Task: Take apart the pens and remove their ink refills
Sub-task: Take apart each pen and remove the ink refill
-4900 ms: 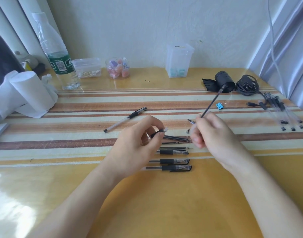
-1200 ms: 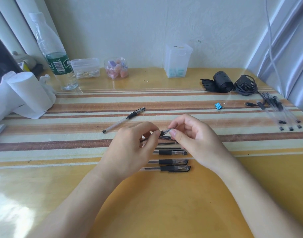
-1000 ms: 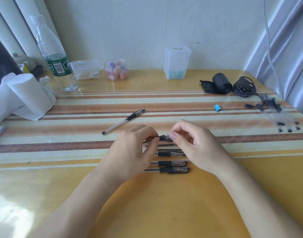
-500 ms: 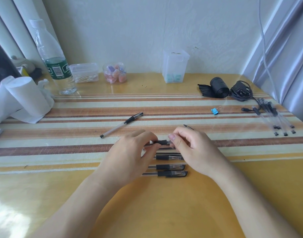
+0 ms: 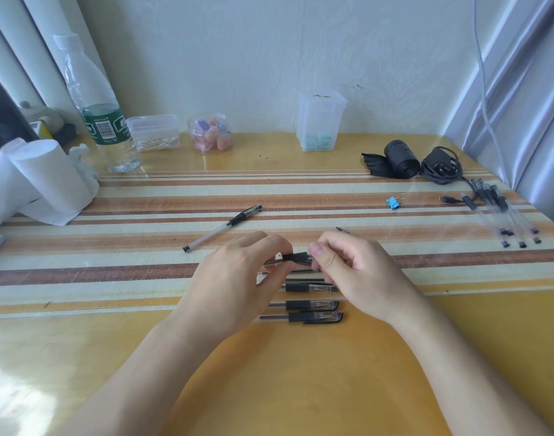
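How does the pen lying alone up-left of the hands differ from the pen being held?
1. The lone pen lies free on the table, untouched; the held pen is gripped by the left hand and right hand.
2. The lone pen lies diagonally, black grip end toward the far right; the held pen runs roughly level, left to right.
3. The lone pen shows full length; the held pen is mostly hidden by fingers.

Both have black grip sections.

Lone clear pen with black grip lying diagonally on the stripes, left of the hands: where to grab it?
Probably pinch the clear-barrelled pen at its black rubber grip section from above, fingers across its diagonal axis. It lies flat and clear of other things, and that sleeve looks less slippery than the smooth barrel.
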